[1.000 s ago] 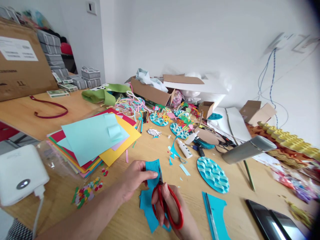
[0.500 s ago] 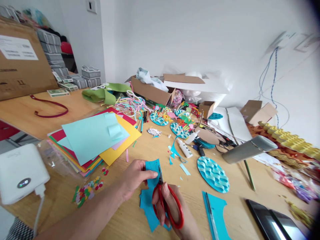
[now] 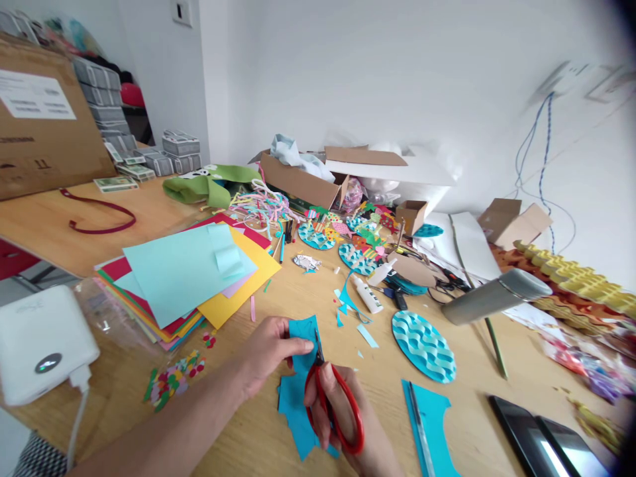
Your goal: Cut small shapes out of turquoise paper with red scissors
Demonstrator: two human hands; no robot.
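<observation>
My left hand [image 3: 271, 351] pinches a small piece of blue paper [image 3: 303, 327] between thumb and fingers. Red-handled scissors [image 3: 356, 414] are in my right hand [image 3: 342, 404], with thumb and fingers through the loops. Their dark blades lie against the right edge of the held paper, close to my left thumb. Under the scissors, a larger jagged blue paper [image 3: 297, 414] rests on the table, partly hidden by my right hand.
Colored sheets [image 3: 173, 271] are stacked at left, near a white power bank [image 3: 47, 344]. A wavy blue oval [image 3: 423, 346], a glue bottle [image 3: 368, 295], a silver tumbler [image 3: 497, 296] and blue paper with a pen [image 3: 437, 424] lie at right.
The scissor handles and my right hand have shifted very slightly, and the loops look a little closer together. My left hand and the paper stay in place.
</observation>
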